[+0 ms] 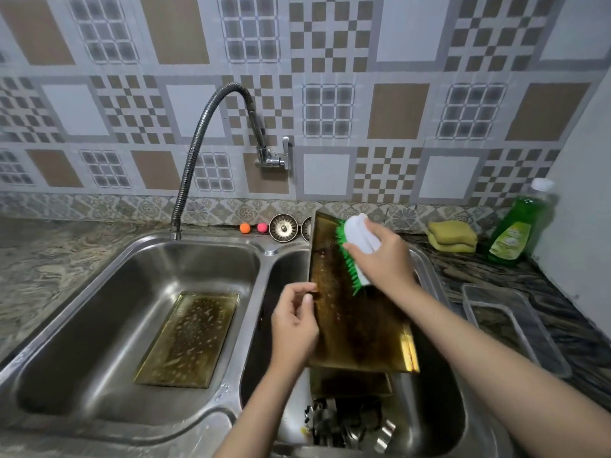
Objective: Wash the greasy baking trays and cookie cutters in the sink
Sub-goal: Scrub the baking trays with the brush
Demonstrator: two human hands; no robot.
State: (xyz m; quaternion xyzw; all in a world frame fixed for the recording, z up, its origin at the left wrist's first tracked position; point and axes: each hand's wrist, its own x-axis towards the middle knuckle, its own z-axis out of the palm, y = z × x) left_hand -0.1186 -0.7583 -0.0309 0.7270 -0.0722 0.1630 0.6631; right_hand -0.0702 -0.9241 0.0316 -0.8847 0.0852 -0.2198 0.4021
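— Where do I stand?
— Your right hand grips the scrub brush against the greasy tray; your left hand pinches its edge over the right basin.
— What's left?
— That tray, another tray in the left basin, the cookie cutters below.

Home kitchen: double sink, tiled wall.

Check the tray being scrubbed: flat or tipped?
Tipped. The left hand holds the greasy tray propped on edge over the right basin while the right hand scrubs with the brush.
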